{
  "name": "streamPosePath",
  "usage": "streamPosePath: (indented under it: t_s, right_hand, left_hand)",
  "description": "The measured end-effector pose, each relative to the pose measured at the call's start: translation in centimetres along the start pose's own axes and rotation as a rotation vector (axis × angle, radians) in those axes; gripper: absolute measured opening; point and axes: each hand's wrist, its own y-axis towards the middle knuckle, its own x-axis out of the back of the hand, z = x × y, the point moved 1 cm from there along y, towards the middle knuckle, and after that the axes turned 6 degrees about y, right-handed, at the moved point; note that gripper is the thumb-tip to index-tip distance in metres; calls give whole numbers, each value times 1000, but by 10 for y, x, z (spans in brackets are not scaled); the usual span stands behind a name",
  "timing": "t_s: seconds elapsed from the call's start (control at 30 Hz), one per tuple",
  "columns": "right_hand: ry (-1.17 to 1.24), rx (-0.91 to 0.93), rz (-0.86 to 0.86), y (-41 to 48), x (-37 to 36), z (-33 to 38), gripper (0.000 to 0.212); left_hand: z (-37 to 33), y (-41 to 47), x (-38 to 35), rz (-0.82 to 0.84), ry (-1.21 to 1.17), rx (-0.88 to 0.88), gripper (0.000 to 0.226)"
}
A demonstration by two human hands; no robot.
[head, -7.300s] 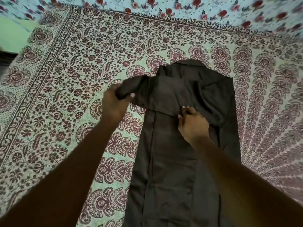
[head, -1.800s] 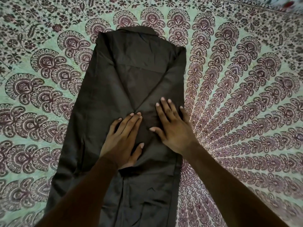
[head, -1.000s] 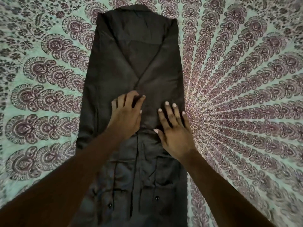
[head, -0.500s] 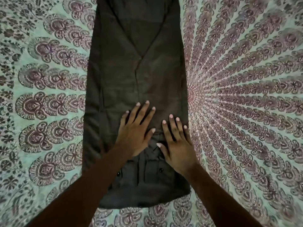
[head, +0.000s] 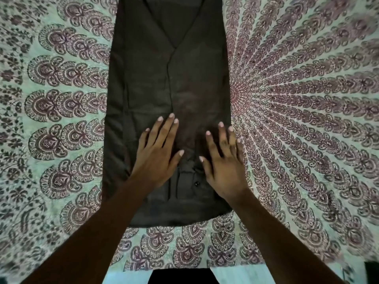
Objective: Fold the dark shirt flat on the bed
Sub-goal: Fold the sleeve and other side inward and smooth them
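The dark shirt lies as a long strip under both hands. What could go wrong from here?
The flaps folded inward meet along the middle; lifting the hem may open them. The left hand and right hand press only the lower part, so creases higher on the dark shirt may stay.

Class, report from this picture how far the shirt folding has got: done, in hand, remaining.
Done: the dark shirt lies as a narrow strip on the patterned bedspread, its sides folded in, overlapping down the middle. In hand: the left hand and right hand press flat on its lower part. Left: folding it end to end; the hem lies flat nearest the person.
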Motion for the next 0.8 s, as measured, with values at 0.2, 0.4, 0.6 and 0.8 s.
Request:
streamPosePath:
  t_s: [0.2, 0.4, 0.6, 0.8]
  right_hand:
    - [-21, 77, 135, -22, -23, -1, 74]
    - [-59, 180, 157, -46, -24, -3, 70]
    - [78, 162, 165, -67, -10, -9, 62]
    - [130, 100, 152, -82, 9, -53, 102]
  left_hand:
    - [2, -26, -18, 84, 51, 3, 76]
    - [2, -28, -28, 71, 70, -2, 77]
    - [7, -37, -14, 27, -145, 89, 65]
    - [61, -106, -1, -57, -258, 325, 65]
